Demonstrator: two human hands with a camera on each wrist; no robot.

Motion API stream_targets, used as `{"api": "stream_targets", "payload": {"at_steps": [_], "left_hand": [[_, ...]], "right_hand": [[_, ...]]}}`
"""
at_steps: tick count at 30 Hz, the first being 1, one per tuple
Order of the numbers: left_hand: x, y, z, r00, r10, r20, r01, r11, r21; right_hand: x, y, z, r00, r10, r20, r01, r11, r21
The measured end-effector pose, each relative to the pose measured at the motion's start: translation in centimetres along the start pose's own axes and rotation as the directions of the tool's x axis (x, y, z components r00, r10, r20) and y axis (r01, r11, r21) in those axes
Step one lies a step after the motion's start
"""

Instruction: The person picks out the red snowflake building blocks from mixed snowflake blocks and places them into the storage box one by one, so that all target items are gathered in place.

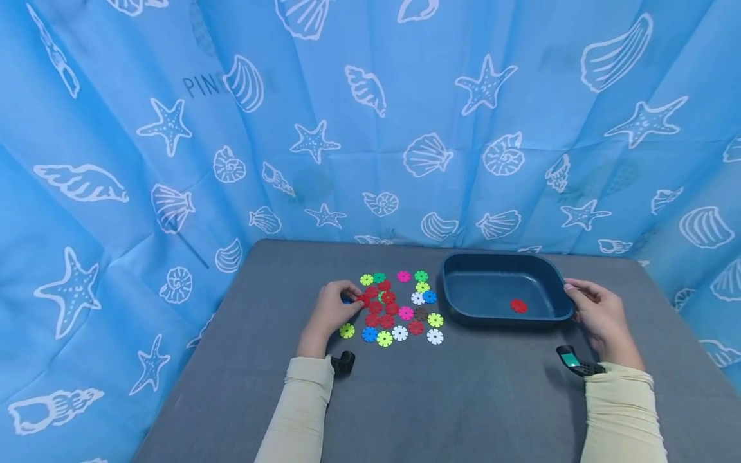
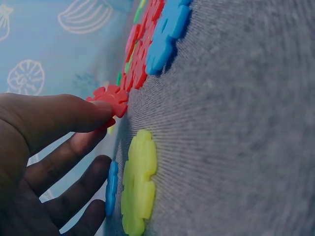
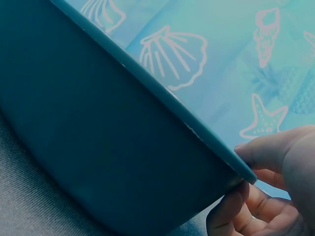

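Note:
My left hand (image 1: 334, 311) is at the left edge of a spread of notched plastic discs. Its thumb and forefinger pinch a red notched disc (image 2: 112, 100), clear in the left wrist view; a bit of red also shows beneath the thumb. Below those fingers are a yellow disc (image 2: 139, 184) and a blue disc (image 2: 112, 189). My right hand (image 1: 602, 316) holds the right end of a dark blue rectangular tub (image 1: 451, 308), thumb on top of the rim and fingers curled under it. One red disc (image 1: 518, 306) lies flat inside the tub.
Several more discs lie on the grey cloth-covered table (image 1: 463, 399), including red, white (image 1: 435, 336), pink (image 1: 406, 313), brown (image 1: 420, 314) and green (image 1: 420, 276). Some reds overlap. A blue curtain (image 1: 370, 128) with shell and starfish prints hangs behind the table's far edge.

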State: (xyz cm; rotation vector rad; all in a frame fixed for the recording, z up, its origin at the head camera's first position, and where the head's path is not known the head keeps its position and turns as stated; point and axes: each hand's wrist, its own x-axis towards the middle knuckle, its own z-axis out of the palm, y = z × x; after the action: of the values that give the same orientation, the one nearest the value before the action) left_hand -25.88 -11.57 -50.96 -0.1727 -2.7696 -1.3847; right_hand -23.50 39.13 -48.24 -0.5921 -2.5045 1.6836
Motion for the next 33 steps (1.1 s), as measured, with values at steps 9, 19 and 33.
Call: {"api": "stream_targets", "payload": {"at_steps": [9, 19, 33], "left_hand": [[0.1, 0.3, 0.1, 1.0, 0.02, -0.002, -0.02, 0.999, -0.027], [0.0, 0.7, 0.1, 0.999, 0.052, -0.005, -0.052, 0.998, -0.032], [-0.1, 1.5, 0.3, 0.997, 0.07, -0.02, -0.07, 0.997, -0.042]], "right_hand": [[0.2, 0.1, 0.0, 1.0, 0.006, -0.003, -0.006, 1.0, 0.0], [0.4, 0.3, 0.2, 1.0, 0.016, -0.015, -0.016, 1.0, 0.008], [0.4, 0.4, 0.0, 1.0, 0.005, -0.008, -0.004, 1.0, 0.014]]}}
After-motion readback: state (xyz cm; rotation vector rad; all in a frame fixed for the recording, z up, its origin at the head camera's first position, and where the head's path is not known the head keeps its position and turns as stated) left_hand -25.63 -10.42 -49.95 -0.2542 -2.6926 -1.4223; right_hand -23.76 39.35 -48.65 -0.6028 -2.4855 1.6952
